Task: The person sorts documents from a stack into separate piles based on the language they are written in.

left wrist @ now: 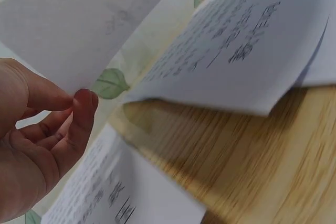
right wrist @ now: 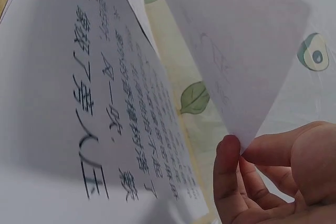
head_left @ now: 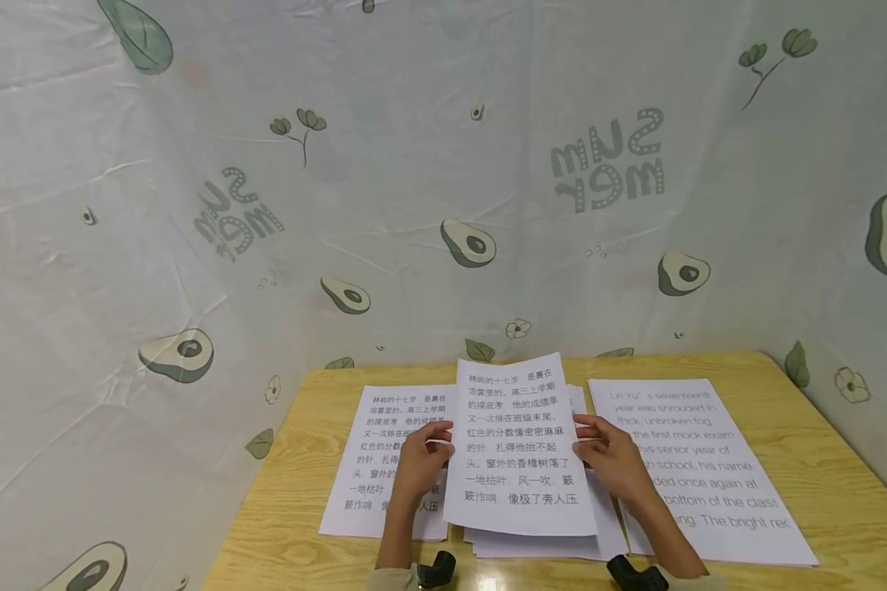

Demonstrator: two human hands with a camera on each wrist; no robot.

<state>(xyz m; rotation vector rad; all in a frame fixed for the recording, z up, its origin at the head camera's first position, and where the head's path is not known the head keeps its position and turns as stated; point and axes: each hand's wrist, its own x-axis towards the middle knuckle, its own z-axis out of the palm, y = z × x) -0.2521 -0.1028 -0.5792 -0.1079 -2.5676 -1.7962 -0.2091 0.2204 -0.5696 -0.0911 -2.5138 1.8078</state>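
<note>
Both hands hold up one printed sheet of paper (head_left: 517, 451), with large Chinese text facing the head camera. My left hand (head_left: 421, 461) pinches its left edge between thumb and fingers. On the opposite edge, my right hand (head_left: 615, 461) pinches it the same way. Each wrist view shows the sheet's blank back, pale in the left (left wrist: 79, 30) and the right (right wrist: 252, 40), with faint print showing through. Below it lies the middle stack of papers (head_left: 606, 525), mostly covered; the right wrist view shows Chinese text on its top page (right wrist: 47, 103).
A left stack of Chinese-text pages (head_left: 340, 509) lies partly behind the left hand. On the right is a stack with English text (head_left: 739, 484), partly covered by the right forearm. All rest on a wood-grain table (head_left: 281, 509) before a hanging avocado-print cloth (head_left: 414, 180).
</note>
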